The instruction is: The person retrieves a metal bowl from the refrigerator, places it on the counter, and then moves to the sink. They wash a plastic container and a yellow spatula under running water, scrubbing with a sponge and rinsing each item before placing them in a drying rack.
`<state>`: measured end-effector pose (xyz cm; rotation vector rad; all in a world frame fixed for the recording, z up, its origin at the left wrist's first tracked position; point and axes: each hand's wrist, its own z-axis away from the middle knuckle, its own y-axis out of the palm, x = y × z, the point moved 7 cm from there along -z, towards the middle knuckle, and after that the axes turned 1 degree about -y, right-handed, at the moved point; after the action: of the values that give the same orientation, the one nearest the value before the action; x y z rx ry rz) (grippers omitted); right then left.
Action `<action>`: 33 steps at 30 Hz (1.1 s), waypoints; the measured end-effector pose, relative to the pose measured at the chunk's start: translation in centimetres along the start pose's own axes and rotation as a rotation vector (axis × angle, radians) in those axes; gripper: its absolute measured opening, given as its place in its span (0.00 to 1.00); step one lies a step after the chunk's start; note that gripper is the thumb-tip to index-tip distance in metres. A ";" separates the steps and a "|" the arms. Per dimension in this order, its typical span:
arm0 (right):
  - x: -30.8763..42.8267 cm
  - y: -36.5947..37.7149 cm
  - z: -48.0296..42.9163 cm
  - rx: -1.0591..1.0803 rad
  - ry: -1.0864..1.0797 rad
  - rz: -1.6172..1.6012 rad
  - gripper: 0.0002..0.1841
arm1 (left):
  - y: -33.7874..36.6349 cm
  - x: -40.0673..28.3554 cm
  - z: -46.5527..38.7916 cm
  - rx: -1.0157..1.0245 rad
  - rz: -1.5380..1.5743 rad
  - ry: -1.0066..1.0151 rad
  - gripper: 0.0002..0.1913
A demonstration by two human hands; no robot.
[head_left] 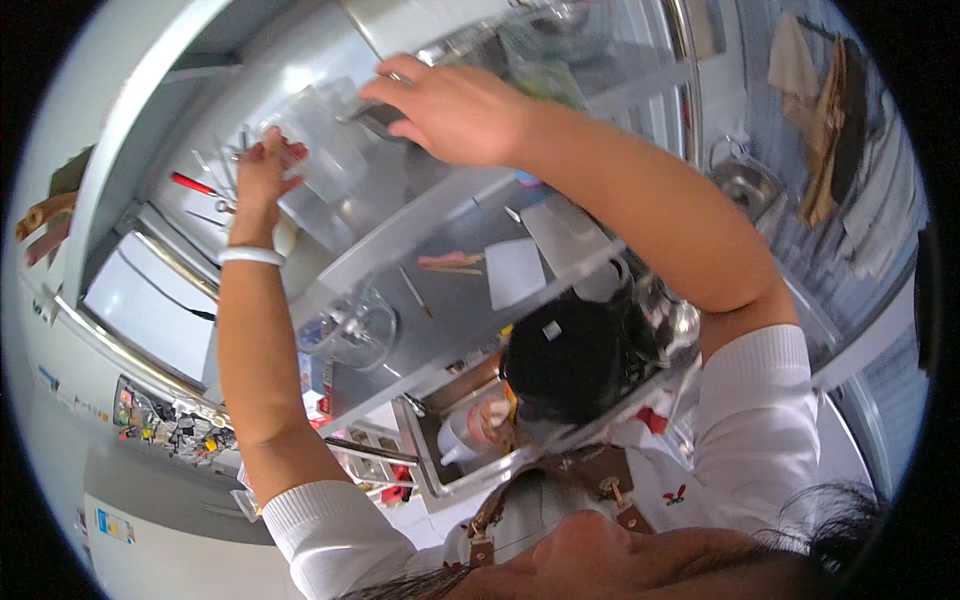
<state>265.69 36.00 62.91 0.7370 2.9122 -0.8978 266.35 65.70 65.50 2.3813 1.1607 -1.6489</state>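
My left hand (pixel 262 169), with a white band at the wrist, reaches to the upper shelf. A small red thing (pixel 295 152) shows between its thumb and fingers; whether the hand grips it is unclear. Beside it stands a clear plastic container (pixel 326 142). To its left, a red-handled tool (pixel 193 183) and several thin metal tools stick up. My right hand (pixel 454 112) is raised with fingers apart and nothing visible in it, above the edge of a dark container (pixel 381 118).
A lower shelf (pixel 450 300) holds a clear glass bowl (pixel 360 326), wooden sticks (pixel 454 264) and a white square sheet (pixel 514 273). Below it are a large black pot (pixel 562 360) and a metal sink (pixel 427 480) with a plastic bottle. Cloths (pixel 821 135) hang at right.
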 end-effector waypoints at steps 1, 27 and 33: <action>0.9 -1.3 0.9 -0.101 -0.052 -0.015 0.21 | 0.0 0.9 -0.7 0.013 -0.007 -0.016 0.28; 4.0 25.4 74.4 0.318 1.724 -0.311 0.17 | 28.2 60.1 39.5 0.439 0.455 -0.687 0.17; 4.3 27.0 76.1 0.287 1.877 -0.259 0.16 | 32.0 67.4 37.0 0.429 0.931 -0.853 0.17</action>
<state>263.91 16.90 -15.66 2.2024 4.4310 -0.7608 266.43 64.87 -17.79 1.5207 -0.4031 -2.1616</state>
